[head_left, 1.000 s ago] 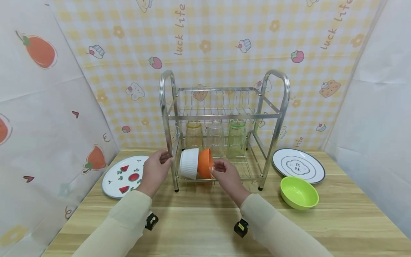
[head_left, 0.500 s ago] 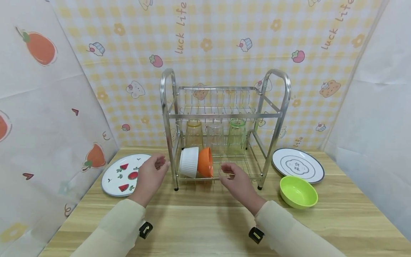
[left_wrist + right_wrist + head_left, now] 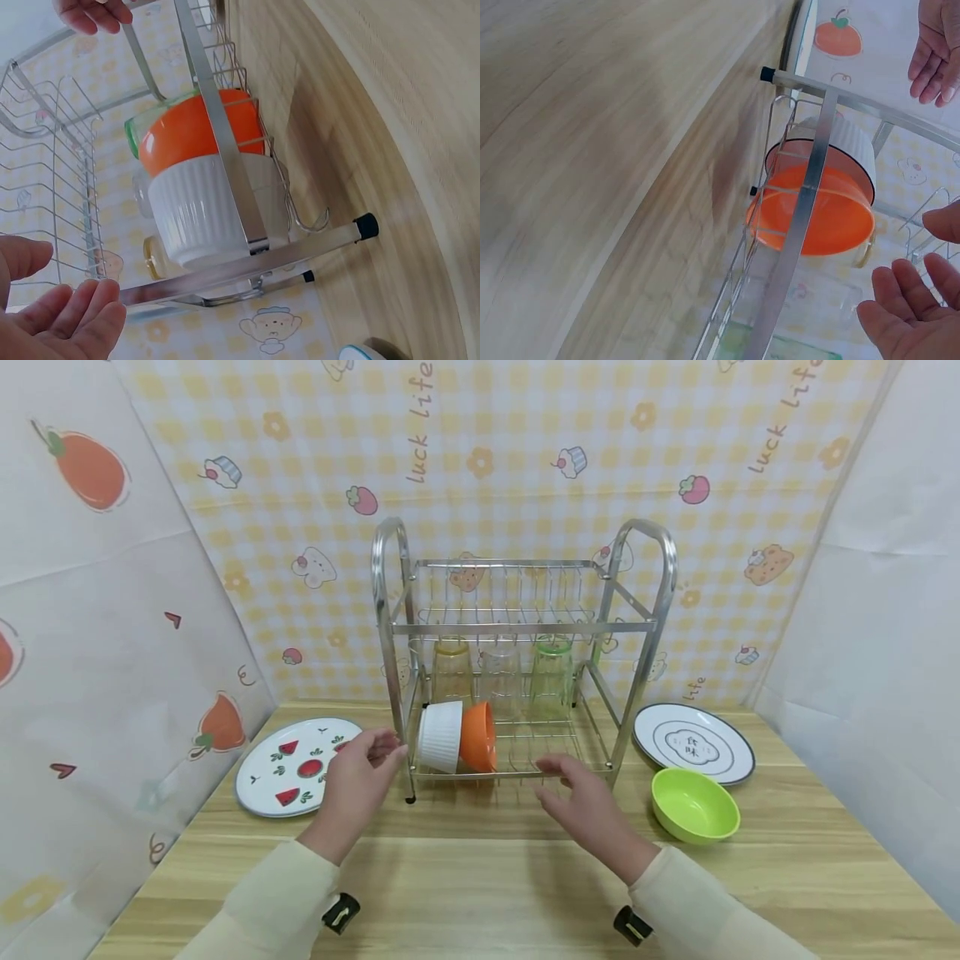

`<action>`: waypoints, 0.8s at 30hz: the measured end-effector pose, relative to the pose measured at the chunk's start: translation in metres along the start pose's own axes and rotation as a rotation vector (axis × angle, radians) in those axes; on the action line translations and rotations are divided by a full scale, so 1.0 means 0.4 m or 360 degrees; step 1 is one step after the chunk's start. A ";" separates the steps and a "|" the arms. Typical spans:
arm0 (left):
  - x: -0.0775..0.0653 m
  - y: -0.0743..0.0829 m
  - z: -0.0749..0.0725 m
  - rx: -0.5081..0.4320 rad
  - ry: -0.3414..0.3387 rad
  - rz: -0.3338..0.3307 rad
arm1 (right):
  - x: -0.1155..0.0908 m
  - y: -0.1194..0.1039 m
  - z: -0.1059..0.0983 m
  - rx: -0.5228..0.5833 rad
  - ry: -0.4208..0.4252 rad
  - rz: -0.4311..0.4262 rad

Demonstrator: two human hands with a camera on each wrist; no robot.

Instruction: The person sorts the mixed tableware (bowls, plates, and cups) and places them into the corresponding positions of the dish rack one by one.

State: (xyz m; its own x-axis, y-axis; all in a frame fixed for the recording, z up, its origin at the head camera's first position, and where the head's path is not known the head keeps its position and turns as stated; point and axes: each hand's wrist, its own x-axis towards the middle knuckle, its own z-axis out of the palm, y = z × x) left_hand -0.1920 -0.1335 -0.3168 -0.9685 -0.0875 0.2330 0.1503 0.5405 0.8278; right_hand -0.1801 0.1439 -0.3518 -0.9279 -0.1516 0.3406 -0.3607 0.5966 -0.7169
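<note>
by the dish rack [image 3: 517,629], the left hand [image 3: 362,772] is just beside its left front post [image 3: 390,681], whether touching i can't tell; the right hand [image 3: 587,803], well apart from it, is near the lower front rail [image 3: 517,775]. both are slack and grip nothing. low on the rack's left, a ribbed white bowl [image 3: 440,737] lies tipped, an orange bowl [image 3: 476,737] nested in its mouth.

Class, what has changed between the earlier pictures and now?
The right hand has let go of the orange bowl and moved right and toward the person. The left hand stays beside the rack; that bowl and the white bowl stayed put.
</note>
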 end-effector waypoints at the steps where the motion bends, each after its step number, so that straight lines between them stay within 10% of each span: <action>1: -0.004 0.001 0.001 -0.0004 0.0000 0.0009 | -0.004 0.003 -0.003 -0.0037 0.0011 -0.0018; 24: -0.068 -0.002 0.028 0.0050 -0.0079 0.0140 | -0.080 0.068 -0.119 -0.0378 0.0216 -0.0040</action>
State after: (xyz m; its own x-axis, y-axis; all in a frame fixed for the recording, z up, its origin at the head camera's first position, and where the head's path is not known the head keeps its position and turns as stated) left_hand -0.1679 -0.1220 -0.3294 -0.9606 0.0029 0.2778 0.2298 0.5702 0.7887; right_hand -0.1557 0.2026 -0.3531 -0.8920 -0.0716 0.4463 -0.3365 0.7644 -0.5499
